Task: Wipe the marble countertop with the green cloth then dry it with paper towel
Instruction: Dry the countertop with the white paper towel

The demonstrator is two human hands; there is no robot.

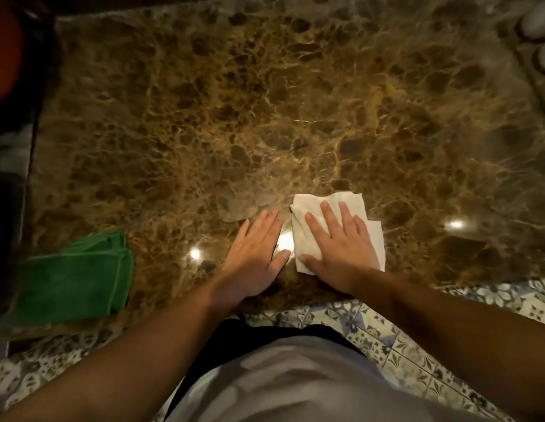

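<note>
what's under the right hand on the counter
A white paper towel lies flat under the right hand, on the marble counter. The marble beneath the towel is covered.

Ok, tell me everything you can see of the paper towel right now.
The paper towel is a white, slightly crumpled folded sheet lying flat on the marble countertop, close to its near edge. Its layers sit unevenly, so a second corner sticks out on the right side. The right hand presses on it palm down, fingers spread, covering its middle; the edges show all around. The left hand rests flat on bare marble just beside it, not touching it. Whether it is damp cannot be told.
</note>
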